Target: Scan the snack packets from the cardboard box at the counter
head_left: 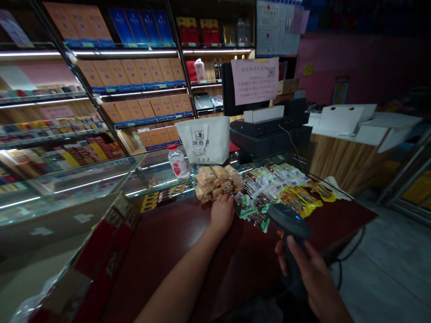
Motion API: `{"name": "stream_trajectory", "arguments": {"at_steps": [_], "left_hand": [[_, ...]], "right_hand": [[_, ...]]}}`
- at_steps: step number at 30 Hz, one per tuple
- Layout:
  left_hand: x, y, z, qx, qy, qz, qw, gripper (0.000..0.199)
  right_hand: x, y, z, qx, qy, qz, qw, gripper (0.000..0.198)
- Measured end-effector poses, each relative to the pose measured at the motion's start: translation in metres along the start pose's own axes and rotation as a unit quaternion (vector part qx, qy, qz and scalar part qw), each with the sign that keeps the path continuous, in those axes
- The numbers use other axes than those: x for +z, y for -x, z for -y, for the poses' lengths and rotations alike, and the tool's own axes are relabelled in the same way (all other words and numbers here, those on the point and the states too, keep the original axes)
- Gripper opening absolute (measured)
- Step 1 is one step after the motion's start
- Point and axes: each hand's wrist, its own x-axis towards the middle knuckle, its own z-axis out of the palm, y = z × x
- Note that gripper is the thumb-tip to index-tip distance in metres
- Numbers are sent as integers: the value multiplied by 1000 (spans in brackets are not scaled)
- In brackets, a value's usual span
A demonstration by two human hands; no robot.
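My left hand (pixel 222 211) reaches to the front edge of a pile of clear-wrapped, golden-brown baked snacks (pixel 217 179). Its fingers are curled down against the pile, and whatever lies under them is hidden. Just right of that hand lie small dark snack packets with green edges (pixel 257 217). In my right hand (pixel 311 273) is a black handheld barcode scanner (pixel 289 220), gripped by its handle. A blue light glows on the scanner's head, which is held over the counter near the yellow-edged snack packets (pixel 299 202).
Behind the snacks stand a white paper bag (pixel 215 141) and a red-capped bottle (pixel 178 162) on the glass counter (pixel 148 172). A monitor with a pink notice (pixel 256 80) rises at the back. Rows of silvery packets (pixel 279 175) lie right of centre on the dark red tabletop (pixel 161 260).
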Motion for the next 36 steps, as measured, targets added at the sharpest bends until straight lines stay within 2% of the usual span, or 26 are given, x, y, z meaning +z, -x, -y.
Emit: {"name": "stream_trajectory", "arguments": {"at_steps": [4, 8, 11, 14, 18, 24, 28, 33, 36], "left_hand": [[6, 5, 6, 1, -27, -18, 999, 18], [-4, 28, 15, 24, -28, -45, 998, 15], [-26, 55, 20, 104, -1, -110, 988, 15], [-53, 84, 24, 218, 41, -196, 955, 15], [-80, 116, 32, 273, 72, -210, 936, 14], [-82, 133, 45, 262, 95, -247, 928, 13], [-84, 132, 47, 249, 113, -269, 924, 15], [-89, 133, 48, 214, 192, -241, 927, 17], [-85, 136, 47, 133, 312, -189, 921, 15]], "right_hand": [[1, -4, -6, 21, -21, 4, 1000, 56], [7, -7, -14, 35, -25, 17, 999, 53], [15, -6, -16, 55, -25, 26, 998, 55], [25, -3, -15, 60, -38, 25, 997, 55], [40, 3, -18, 47, -31, 41, 998, 52], [61, 12, -30, 78, 18, 119, 990, 48], [73, 19, -34, 68, 46, 127, 989, 39], [82, 22, -38, 45, 56, 122, 990, 32], [80, 19, -41, 34, 91, 110, 989, 30]]}}
